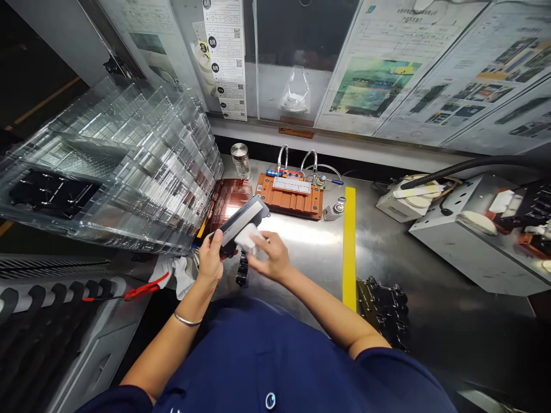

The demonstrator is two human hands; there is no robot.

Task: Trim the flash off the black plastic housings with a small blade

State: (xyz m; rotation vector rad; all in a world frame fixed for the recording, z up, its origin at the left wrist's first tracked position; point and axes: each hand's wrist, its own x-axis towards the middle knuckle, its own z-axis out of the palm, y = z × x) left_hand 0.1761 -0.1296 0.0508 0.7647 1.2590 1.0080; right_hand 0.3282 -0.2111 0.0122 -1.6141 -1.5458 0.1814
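My left hand (212,257) grips the lower end of a long black part with a pale strip (244,222), tilted up over the steel bench. A wadded white cloth (248,238) is pinched in my right hand (272,256), against or just beside the part's right edge; motion blurs it a little. Beneath the part, a small black moulded piece (242,269) lies on the bench. Farther back sits a brown fixture (290,198) with a white perforated bar and two metal loop handles. My left fingertips are partly hidden behind the part.
Stacked clear plastic trays (163,155) rise at the left, beside a brown translucent tray (230,198). A glass jar (241,160) and a small metal bottle (334,211) stand near the fixture. Right of the yellow tape (349,246) are black parts (385,310) and a grey machine (473,235).
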